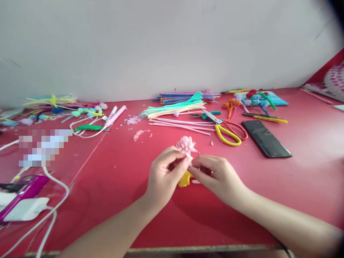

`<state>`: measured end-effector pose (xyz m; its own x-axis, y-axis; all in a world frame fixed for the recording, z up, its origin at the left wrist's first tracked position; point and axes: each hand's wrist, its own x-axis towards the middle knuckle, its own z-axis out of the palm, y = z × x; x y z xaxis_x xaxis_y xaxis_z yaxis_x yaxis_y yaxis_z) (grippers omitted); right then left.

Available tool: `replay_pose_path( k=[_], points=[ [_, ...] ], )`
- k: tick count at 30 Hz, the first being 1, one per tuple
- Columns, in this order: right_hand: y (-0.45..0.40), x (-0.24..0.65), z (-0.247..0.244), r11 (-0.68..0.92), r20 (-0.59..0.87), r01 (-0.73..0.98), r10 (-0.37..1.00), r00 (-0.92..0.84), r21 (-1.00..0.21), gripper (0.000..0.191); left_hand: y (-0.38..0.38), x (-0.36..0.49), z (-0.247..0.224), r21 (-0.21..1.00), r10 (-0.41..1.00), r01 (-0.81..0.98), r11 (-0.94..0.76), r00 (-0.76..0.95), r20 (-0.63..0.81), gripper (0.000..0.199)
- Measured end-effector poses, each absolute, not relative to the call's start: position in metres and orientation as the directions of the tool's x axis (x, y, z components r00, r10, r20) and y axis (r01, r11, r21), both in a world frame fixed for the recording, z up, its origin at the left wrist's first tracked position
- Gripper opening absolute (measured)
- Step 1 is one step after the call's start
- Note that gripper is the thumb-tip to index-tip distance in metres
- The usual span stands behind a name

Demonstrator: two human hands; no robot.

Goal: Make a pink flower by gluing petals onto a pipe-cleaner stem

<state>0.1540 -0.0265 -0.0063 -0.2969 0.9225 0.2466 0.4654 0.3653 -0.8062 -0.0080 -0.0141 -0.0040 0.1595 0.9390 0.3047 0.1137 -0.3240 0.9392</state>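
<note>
A fluffy pink pipe-cleaner flower stands upright above the middle of the table. My left hand pinches its base between thumb and fingers. From the other side, my right hand closes thumb and fingertips on the flower's pale lower end, just below the left fingertips. What exactly lies between the right fingertips is mostly hidden. Under the hands lies a yellow object, partly covered, its kind unclear. A small pale pink strip shows beside it.
Beyond my hands are pink pipe cleaners, scissors, pliers and a black phone. Mint and cream pipe-cleaner bundles lie farther back. A pink corded styling tool, white cables and a purple item occupy the left.
</note>
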Motion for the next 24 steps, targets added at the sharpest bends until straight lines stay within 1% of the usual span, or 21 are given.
replay_pose_path(
  k=[3,5,9,11,13,15,17,20,22,24],
  points=[
    [-0.025,0.155,-0.01,0.438,0.33,0.47,0.896,-0.296,-0.767,0.017,-0.017,-0.009,-0.006,0.874,0.868,0.093,-0.476,0.209,0.45,0.012],
    [-0.024,0.157,-0.011,0.482,0.371,0.453,0.874,-0.314,-0.75,0.014,-0.019,-0.011,-0.008,0.839,0.83,0.093,-0.536,0.242,0.503,0.012],
    [-0.022,0.163,-0.009,0.627,0.483,0.353,0.77,-0.417,-0.695,0.011,-0.023,-0.018,-0.008,0.824,0.819,0.107,-0.557,0.234,0.524,0.009],
    [-0.019,0.168,-0.009,0.656,0.494,0.316,0.737,-0.46,-0.685,0.01,-0.025,-0.022,-0.006,0.81,0.812,0.166,-0.562,0.296,0.503,0.015],
    [-0.015,0.172,-0.01,0.632,0.451,0.39,0.764,-0.462,-0.67,0.012,-0.026,-0.026,-0.003,0.775,0.78,0.179,-0.606,0.329,0.533,0.02],
    [-0.012,0.175,-0.012,0.598,0.386,0.533,0.798,-0.463,-0.598,0.014,-0.025,-0.03,-0.001,0.734,0.739,0.164,-0.659,0.327,0.589,0.02],
    [-0.01,0.174,-0.014,0.589,0.308,0.621,0.805,-0.507,-0.517,0.019,-0.023,-0.032,0.001,0.687,0.691,0.15,-0.711,0.33,0.643,0.019],
    [-0.014,0.169,-0.017,0.596,0.219,0.688,0.799,-0.56,-0.415,0.026,-0.017,-0.034,0.003,0.624,0.624,0.12,-0.772,0.332,0.708,0.024],
    [-0.017,0.164,-0.019,0.596,0.183,0.733,0.801,-0.57,-0.328,0.026,-0.014,-0.035,0.005,0.599,0.605,0.129,-0.79,0.318,0.73,0.026],
    [-0.02,0.16,-0.023,0.587,0.149,0.772,0.809,-0.568,-0.246,0.025,-0.012,-0.036,0.005,0.579,0.598,0.16,-0.8,0.298,0.744,0.023]
  ],
)
